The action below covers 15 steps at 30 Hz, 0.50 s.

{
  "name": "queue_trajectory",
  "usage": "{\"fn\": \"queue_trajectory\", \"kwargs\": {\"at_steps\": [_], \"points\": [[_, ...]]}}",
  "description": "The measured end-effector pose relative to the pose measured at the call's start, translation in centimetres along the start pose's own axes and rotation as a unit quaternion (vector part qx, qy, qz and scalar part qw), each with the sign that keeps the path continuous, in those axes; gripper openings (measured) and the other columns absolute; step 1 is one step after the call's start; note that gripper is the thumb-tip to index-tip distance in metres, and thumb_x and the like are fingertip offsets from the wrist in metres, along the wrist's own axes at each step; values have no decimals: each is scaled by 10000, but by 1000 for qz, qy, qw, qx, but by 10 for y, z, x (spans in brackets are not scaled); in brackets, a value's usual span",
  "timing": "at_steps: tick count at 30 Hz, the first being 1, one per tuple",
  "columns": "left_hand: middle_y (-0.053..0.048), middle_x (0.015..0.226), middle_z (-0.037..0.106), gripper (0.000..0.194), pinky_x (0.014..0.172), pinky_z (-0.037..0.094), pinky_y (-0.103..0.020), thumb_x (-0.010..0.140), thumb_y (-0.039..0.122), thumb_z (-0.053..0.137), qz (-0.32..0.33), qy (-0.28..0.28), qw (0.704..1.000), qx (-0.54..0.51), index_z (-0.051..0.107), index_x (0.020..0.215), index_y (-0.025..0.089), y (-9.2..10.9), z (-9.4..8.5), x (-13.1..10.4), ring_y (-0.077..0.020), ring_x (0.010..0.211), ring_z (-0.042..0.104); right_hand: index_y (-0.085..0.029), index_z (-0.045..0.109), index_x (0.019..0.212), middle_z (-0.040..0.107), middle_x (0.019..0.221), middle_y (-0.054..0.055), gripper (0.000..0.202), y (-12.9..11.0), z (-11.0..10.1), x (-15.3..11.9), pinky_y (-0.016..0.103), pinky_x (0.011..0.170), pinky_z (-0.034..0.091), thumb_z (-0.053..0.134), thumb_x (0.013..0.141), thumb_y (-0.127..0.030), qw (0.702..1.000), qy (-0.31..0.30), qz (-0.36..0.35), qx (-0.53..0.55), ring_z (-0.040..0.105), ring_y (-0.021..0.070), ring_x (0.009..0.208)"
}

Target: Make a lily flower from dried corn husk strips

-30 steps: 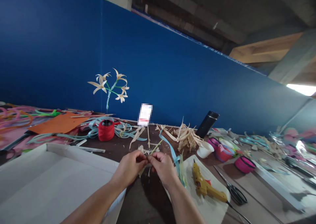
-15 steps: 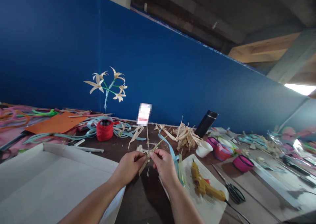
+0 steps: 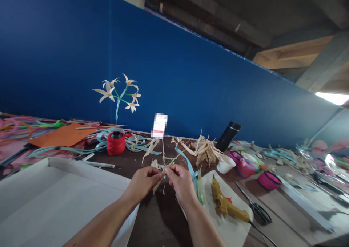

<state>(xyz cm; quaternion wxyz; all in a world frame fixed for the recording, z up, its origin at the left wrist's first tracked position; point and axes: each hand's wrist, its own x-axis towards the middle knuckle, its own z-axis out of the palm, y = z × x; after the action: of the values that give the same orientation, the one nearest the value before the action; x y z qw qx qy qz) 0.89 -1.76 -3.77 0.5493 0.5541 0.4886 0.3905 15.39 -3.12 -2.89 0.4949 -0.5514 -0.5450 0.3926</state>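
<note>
My left hand [image 3: 145, 181] pinches a pale strip of dried husk [image 3: 156, 188], whose lower end hangs below the fingers. Right beside it, my right hand [image 3: 178, 181] is closed in a pinch on the same piece, close to a thin greenish stem [image 3: 176, 158] that slants up and away to the right. The fingertips of both hands nearly meet and cover the part between them. Just behind the fingers lie pale husk scraps [image 3: 156, 164]. A light blue ribbon [image 3: 188, 161] runs down past my right hand.
A white tray [image 3: 81, 174] is at left, with a red ribbon roll [image 3: 116, 144] behind it. A yellow glue gun [image 3: 226, 205] lies on paper at right, near scissors [image 3: 259, 211], a white cup [image 3: 225, 164] and a husk pile [image 3: 205, 149]. Behind stands a husk flower spray [image 3: 117, 101].
Almost nothing differs. Both hands keep their pinch in the same place, with only a slight shift of the fingers and the husk strip.
</note>
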Motion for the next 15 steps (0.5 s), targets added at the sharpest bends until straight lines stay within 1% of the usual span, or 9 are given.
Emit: {"fn": "queue_trajectory", "kwargs": {"at_steps": [5, 9, 15], "points": [[55, 475, 460, 389, 426, 258, -197, 614, 519, 638, 13, 12, 1000, -2, 614, 676, 136, -1, 1, 1, -79, 438, 362, -153, 630, 749, 435, 461, -68, 160, 0, 2, 0, 172, 386, 234, 622, 725, -311, 999, -2, 9, 44, 323, 56, 407], [62, 468, 448, 378, 424, 255, -198, 614, 500, 636, -2, 3, 1000, -12, 625, 702, 132, 0, 1, 1, -75, 424, 357, -144, 662, 836, 469, 490, -52, 199, 0, 2, 0, 170, 383, 243, 618, 711, -293, 999, 3, 8, 53, 340, 59, 417], [64, 458, 439, 383, 419, 267, -200, 620, 511, 626, -8, 4, 1000, -10, 617, 689, 134, -1, 2, 1, -76, 415, 352, -159, 681, 877, 483, 508, -45, 215, -1, 2, 0, 172, 395, 260, 611, 714, -280, 999, -1, 10, 50, 351, 64, 433]]}}
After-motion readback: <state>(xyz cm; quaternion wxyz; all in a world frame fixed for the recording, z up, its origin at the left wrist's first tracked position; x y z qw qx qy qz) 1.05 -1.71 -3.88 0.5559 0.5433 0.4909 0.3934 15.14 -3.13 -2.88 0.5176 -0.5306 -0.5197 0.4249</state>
